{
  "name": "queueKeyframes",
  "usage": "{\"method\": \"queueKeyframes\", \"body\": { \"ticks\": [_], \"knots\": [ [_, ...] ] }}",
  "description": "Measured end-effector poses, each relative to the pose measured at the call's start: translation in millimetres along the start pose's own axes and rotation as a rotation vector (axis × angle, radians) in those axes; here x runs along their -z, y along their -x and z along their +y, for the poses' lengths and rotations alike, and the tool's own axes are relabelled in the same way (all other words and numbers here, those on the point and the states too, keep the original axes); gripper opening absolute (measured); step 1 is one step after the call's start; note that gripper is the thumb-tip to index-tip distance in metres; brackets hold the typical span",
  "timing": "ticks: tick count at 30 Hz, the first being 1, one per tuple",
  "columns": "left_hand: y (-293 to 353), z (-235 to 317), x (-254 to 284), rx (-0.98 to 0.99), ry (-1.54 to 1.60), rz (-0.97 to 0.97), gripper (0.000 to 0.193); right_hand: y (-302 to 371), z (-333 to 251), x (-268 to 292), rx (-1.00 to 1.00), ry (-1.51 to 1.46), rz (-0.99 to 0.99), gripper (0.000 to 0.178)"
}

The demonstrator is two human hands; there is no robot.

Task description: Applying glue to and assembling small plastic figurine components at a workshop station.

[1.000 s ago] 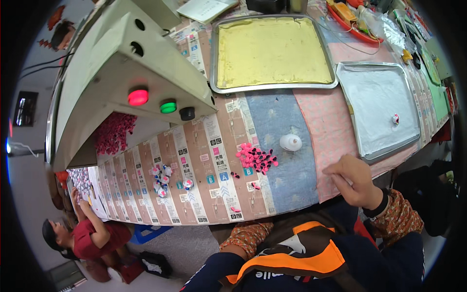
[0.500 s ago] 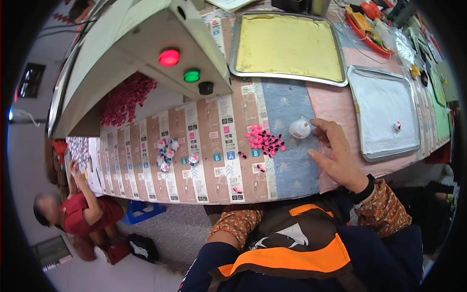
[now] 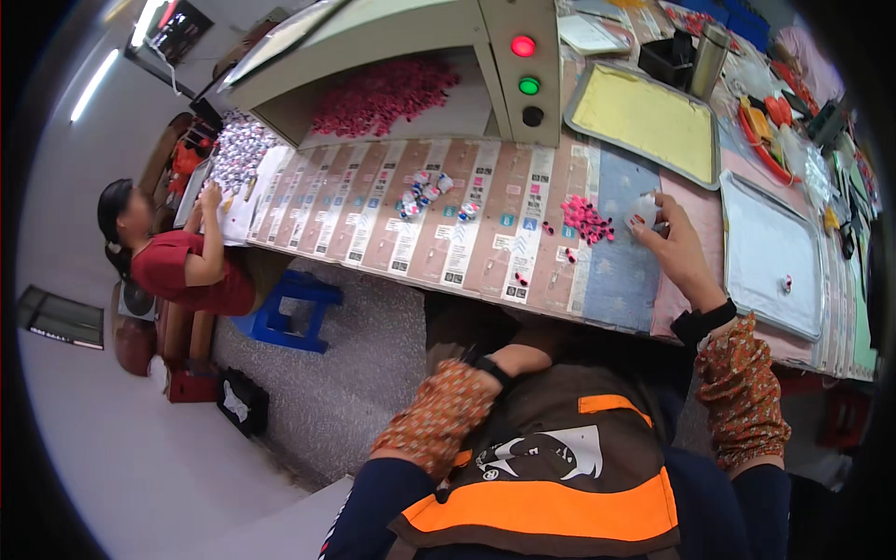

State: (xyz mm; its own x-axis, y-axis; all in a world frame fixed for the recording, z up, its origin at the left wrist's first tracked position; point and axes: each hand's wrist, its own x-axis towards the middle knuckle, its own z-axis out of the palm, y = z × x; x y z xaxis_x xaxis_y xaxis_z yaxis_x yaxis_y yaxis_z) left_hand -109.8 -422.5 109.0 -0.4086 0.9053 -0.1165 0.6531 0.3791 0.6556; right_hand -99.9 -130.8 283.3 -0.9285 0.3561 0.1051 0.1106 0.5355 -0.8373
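My right hand [image 3: 679, 245] has its thumb and fingers closed round a small white round-bodied bottle [image 3: 641, 213] on the blue cloth. Just left of the bottle lies a loose pile of small pink and dark pieces [image 3: 585, 222], with a few strays nearer the table's front edge. My left hand [image 3: 525, 358] is low, by my lap below that edge; its fingers are hidden. Farther left on the striped sheet sit several white, blue and red small pieces [image 3: 425, 193], with a couple apart from the cluster [image 3: 469, 212].
A cream box-shaped machine [image 3: 523, 121] with red and green lights stands at the back, pink pieces heaped under it. A yellow-filled tray [image 3: 644, 117] and a white-lined tray [image 3: 770, 252] lie to the right. A person in red [image 3: 191, 259] works at far left.
My right hand has come onto the bottle and closed round it. My left hand and wrist now show below the table edge. The whole view has swung toward the left.
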Motion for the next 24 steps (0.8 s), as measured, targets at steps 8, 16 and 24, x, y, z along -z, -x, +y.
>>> {"method": "queueKeyframes", "body": {
  "ticks": [8, 16, 24],
  "knots": [
    [116.8, 91.7, 167.2, 0.148, 0.828, 0.089, 0.026, -0.1, -8.6, -3.8, 0.026, -0.004, -0.042, 0.040],
    [41.3, 36.0, 246.5, 0.314, -0.261, 0.866, 0.015, 45.0, -66.7, 20.8, -0.227, -0.590, -0.060, 0.033],
    [-16.5, 2.0, 244.6, 0.325, -0.563, 0.706, 0.030, 76.7, -51.3, 14.6, -0.160, -0.624, -0.072, 0.036]
  ]
}}
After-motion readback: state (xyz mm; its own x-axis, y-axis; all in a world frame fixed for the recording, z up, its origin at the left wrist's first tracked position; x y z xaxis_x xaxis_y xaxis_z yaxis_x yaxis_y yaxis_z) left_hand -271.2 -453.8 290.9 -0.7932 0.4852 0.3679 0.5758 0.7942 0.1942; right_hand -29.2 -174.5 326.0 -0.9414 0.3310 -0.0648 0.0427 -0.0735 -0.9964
